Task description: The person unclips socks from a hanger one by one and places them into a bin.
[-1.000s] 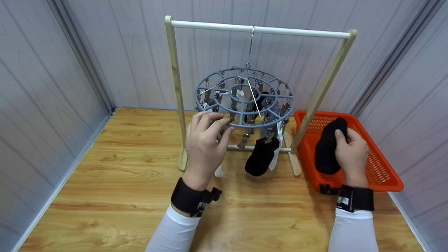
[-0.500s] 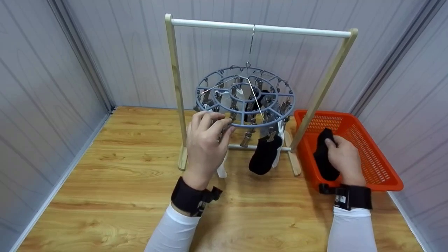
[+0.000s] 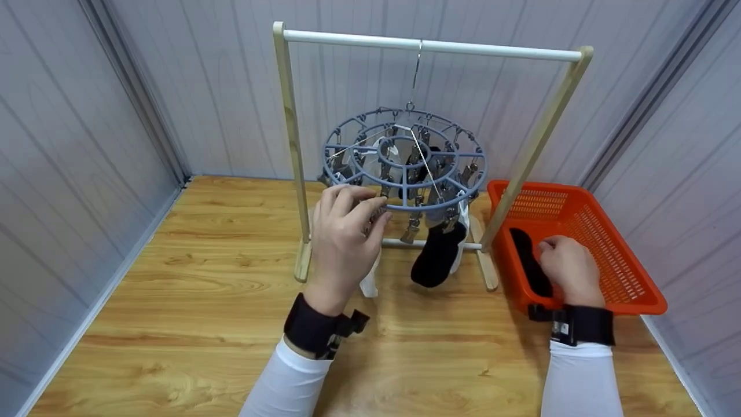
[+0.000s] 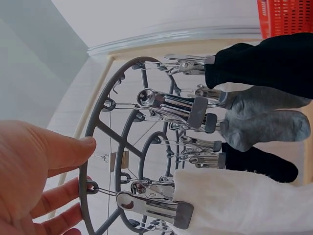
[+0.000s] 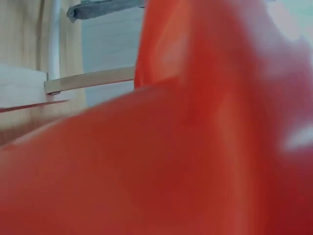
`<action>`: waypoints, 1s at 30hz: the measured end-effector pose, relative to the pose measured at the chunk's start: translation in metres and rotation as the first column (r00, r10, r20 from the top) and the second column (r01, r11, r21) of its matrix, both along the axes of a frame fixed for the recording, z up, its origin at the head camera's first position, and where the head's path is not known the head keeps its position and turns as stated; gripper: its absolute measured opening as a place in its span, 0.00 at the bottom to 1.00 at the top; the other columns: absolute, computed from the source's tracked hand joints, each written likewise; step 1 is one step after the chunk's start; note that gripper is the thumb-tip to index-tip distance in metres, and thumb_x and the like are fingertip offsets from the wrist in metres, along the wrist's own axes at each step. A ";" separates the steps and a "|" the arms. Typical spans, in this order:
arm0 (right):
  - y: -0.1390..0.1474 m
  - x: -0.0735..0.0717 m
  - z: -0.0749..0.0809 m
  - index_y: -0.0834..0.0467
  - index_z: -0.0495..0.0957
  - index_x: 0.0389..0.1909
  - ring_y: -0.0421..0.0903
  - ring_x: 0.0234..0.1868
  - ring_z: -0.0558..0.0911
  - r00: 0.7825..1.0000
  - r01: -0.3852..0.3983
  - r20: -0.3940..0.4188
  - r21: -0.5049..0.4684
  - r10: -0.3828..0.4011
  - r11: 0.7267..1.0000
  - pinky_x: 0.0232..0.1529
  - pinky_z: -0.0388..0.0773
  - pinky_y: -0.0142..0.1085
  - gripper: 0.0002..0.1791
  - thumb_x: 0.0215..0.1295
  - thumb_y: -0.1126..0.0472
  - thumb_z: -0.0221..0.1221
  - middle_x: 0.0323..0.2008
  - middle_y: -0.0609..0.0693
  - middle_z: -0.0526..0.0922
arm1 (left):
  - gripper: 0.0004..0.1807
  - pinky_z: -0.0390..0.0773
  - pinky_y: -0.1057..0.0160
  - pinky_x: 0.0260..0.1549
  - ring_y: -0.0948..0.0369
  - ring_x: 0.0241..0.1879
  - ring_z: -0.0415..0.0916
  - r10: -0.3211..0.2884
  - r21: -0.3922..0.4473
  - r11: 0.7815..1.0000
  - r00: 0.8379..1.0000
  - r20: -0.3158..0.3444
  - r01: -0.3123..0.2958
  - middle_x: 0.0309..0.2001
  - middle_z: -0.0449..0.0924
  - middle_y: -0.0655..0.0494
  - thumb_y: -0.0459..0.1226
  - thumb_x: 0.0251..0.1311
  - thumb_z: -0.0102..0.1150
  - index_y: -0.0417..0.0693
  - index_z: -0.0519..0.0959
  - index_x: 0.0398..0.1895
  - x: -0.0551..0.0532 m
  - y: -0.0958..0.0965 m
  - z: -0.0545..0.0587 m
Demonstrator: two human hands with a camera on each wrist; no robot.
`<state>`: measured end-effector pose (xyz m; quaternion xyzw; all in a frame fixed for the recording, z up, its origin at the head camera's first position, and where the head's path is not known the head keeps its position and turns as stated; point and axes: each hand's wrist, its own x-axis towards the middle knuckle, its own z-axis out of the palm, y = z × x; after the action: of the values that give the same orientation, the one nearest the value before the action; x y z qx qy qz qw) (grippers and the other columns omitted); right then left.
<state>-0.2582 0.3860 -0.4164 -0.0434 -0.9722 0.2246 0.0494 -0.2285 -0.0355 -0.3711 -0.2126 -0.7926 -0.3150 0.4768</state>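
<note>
My left hand (image 3: 346, 234) holds the near rim of a round grey clip hanger (image 3: 399, 205), thumb on one side and fingers on the other in the left wrist view. Metal clips dangle from its rings. A black sock (image 3: 438, 258) hangs at the front, with grey socks (image 4: 266, 122) and white cloth (image 4: 244, 203) clipped around it. My right hand (image 3: 570, 269) is over the orange basket (image 3: 628, 255), fingers loosely curled beside a loose black sock (image 3: 529, 263) lying against the basket's left side. Orange plastic fills most of the right wrist view and hides that hand there.
A wooden stand with a white top bar (image 3: 492, 50) carries the hanger by a metal hook. Its right foot (image 3: 485, 272) stands close to the basket. Pale panel walls enclose the wooden table (image 3: 191, 324) at the back and sides.
My right hand has lowered the black sock into the basket and let it go. My left hand stays at the rim; the hanger and its hanging socks have turned and swayed slightly.
</note>
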 end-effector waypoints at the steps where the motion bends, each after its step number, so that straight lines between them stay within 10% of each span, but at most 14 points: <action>1: -0.001 0.001 0.001 0.68 0.81 0.68 0.68 0.55 0.84 1.000 0.000 -0.008 -0.011 -0.001 1.000 0.59 0.79 0.65 0.26 0.89 0.53 0.48 0.58 0.70 0.85 | 0.08 0.78 0.44 0.56 0.47 0.57 0.78 -0.001 -0.002 1.000 1.000 0.000 0.001 0.53 0.86 0.50 0.36 0.69 0.78 0.47 0.93 0.49 0.000 0.000 0.000; 30: -0.055 0.006 0.014 0.63 0.88 0.62 0.58 0.45 0.85 0.958 -0.058 -0.285 -0.087 0.031 0.995 0.47 0.78 0.52 0.21 0.86 0.52 0.59 0.50 0.63 0.90 | 0.09 0.80 0.48 0.58 0.49 0.57 0.81 -0.103 -0.015 0.995 0.994 -0.035 0.102 0.53 0.88 0.50 0.36 0.72 0.76 0.44 0.93 0.51 0.007 0.007 0.007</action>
<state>-0.2522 0.3308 -0.4025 0.0087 -0.9442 0.2751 0.1811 -0.2213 -0.0282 -0.3645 -0.2616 -0.7741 -0.3300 0.4727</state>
